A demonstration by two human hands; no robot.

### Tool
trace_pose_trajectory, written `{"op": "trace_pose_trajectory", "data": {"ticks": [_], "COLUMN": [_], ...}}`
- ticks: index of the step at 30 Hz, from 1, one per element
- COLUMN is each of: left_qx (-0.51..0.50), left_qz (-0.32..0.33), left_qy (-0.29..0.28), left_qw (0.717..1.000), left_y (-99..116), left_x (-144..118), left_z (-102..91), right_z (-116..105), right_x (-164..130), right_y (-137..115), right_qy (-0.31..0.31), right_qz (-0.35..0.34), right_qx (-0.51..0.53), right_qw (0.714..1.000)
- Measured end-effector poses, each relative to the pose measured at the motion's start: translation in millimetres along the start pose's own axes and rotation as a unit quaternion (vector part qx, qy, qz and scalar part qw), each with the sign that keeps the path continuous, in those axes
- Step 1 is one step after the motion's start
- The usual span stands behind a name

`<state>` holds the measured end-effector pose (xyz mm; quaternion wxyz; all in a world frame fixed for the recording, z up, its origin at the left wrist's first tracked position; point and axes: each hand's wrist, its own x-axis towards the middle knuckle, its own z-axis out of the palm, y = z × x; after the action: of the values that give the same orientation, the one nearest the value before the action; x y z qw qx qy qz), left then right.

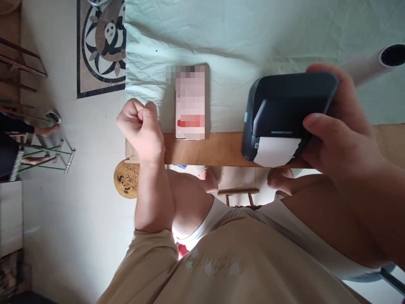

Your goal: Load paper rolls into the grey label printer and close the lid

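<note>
My right hand (341, 126) grips a small dark label printer (284, 109) above the table's near edge, thumb across its front. A strip of white paper (275, 151) sticks out of the printer's slot. My left hand (141, 124) is closed in a fist with nothing in it and rests at the left corner of the wooden table (218, 147). A phone (190, 102) lies flat on the table between my hands, closer to the left fist, its screen blurred.
A pale green cloth (253, 38) covers most of the table beyond its bare wooden edge. A white cylindrical object (376, 63) lies at the far right. A panda rug (101, 42) and a metal rack (47, 152) are on the floor at left. My knees sit under the table.
</note>
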<state>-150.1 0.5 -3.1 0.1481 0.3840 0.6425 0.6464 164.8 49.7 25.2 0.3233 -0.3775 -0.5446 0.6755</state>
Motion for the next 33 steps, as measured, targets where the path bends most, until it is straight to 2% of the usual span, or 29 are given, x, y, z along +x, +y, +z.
{"op": "trace_pose_trajectory", "data": {"ticks": [4,8,16,20,24,27,33], "left_qx": [-0.008,-0.016,-0.001,0.025,0.065,0.102,0.223], "left_qz": [0.045,0.05,0.048,0.056,0.082,0.104,0.112], "left_qy": [0.011,0.006,-0.011,-0.024,-0.061,-0.115,-0.202], "left_qw": [0.999,0.999,0.999,0.998,0.993,0.983,0.947], "left_y": [5.7,10.6,22.2,21.3,13.6,6.7,0.4], "left_x": [-4.5,-8.0,-16.0,-17.7,-12.2,-5.3,0.2], "left_z": [3.4,5.6,9.9,7.1,-0.2,-3.2,-1.4], "right_z": [-0.9,-0.1,-0.9,-0.4,-1.0,-1.5,-1.8], "right_x": [-0.6,-1.9,1.9,1.6,-0.5,-0.6,0.7], "right_y": [-0.3,-1.6,0.1,-0.2,-0.5,0.4,1.0], "right_qy": [-0.015,0.006,0.017,0.011,0.002,-0.007,-0.008], "right_qz": [-0.017,-0.002,0.018,0.015,0.009,-0.008,0.007], "right_qx": [-0.019,-0.02,-0.006,-0.007,-0.035,-0.078,-0.021], "right_qw": [1.0,1.0,1.0,1.0,0.999,0.997,1.0]}}
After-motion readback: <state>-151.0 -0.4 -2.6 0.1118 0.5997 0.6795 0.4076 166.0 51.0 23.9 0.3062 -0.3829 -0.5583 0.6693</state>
